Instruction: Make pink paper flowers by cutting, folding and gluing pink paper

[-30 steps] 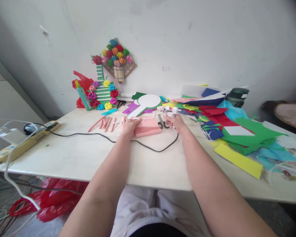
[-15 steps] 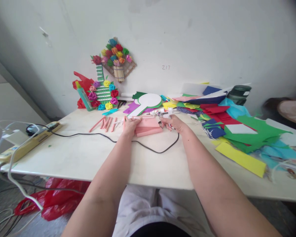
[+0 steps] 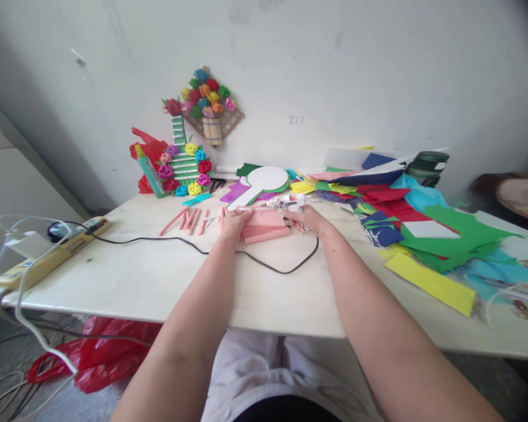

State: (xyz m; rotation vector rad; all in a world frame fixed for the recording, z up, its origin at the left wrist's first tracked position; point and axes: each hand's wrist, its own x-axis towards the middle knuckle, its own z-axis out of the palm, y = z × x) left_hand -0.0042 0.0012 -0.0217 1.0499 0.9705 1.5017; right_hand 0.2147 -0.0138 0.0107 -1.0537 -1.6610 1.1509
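Note:
A sheet of pink paper [image 3: 267,219] lies in front of me, with a rolled pink edge [image 3: 267,235] nearest me. A thin pale strip or stick runs along its far edge. My left hand [image 3: 237,223] is closed on the paper's left end, thumb on top. My right hand [image 3: 307,219] is closed at its right end, thumb on the paper; the fingers beneath are partly hidden. A black cord [image 3: 286,272] leads up to my right hand; what it joins is mostly hidden. A white tube [image 3: 294,200] lies just behind that hand.
Several rolled pink paper sticks [image 3: 189,219] lie to the left. Behind stands a white round-headed cutout [image 3: 267,177]. Coloured sheets [image 3: 449,237] pile up on the right. A power strip [image 3: 48,255], a green glue bottle [image 3: 151,173] and a flower-trimmed craft [image 3: 185,167] stand left.
My right hand has shifted slightly left, and its thumb now rests on the paper's right end. The left hand and the paper have hardly moved.

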